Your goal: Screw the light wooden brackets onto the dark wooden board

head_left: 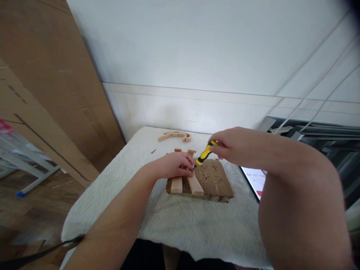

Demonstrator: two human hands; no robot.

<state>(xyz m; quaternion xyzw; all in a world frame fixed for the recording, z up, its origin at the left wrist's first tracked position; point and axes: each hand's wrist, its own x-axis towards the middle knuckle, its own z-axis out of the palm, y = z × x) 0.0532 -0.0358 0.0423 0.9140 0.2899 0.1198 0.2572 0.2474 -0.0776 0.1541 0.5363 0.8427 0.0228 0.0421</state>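
Observation:
My right hand [222, 143] grips the end of a yellow and black screwdriver [204, 153], which slants down to the left. Its tip meets a light wooden piece [195, 184] beside the fingertips of my left hand [180, 165]. The left fingers are pinched together around that spot; whatever is between them is too small to make out. Under the left hand, a second wooden piece [177, 185] lies alongside the first. Both rest on a brown corrugated cardboard block [215, 180] whose top is dotted with holes.
Curved wooden pieces [176, 135] lie at the table's back, with a small screw [153, 151] left of centre. A phone [254, 178] showing a timer lies under my right arm. A white cloth [157, 217] covers the table. Large cardboard [64, 71] leans at left.

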